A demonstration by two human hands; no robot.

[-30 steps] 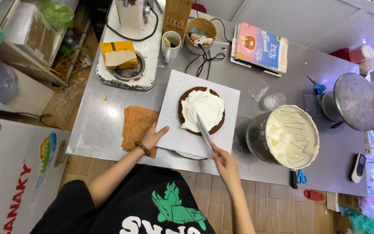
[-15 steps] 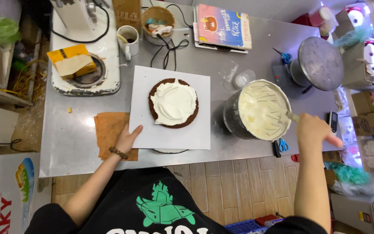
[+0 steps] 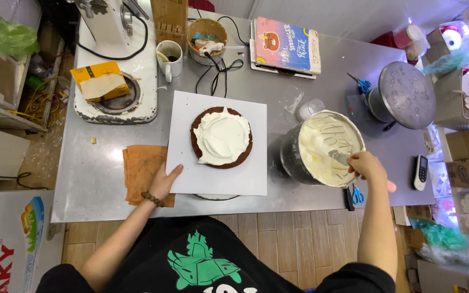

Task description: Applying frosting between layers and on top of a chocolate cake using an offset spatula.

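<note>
Risk: right hand (image 3: 366, 165) grips spatula (image 3: 338, 157) in cream bowl (image 3: 299, 163); drips possible. Left hand (image 3: 164, 182), open, steadies board (image 3: 218, 182) at 7 o'clock.

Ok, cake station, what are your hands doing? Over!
Left hand flat on the white board's edge. Right hand holds a spatula in the cream bowl. Cake half-covered in cream. Nothing between cake and bowl.

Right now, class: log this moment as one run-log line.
left hand: on white cake board | right hand: spatula in cream bowl | cake: partly frosted
</note>
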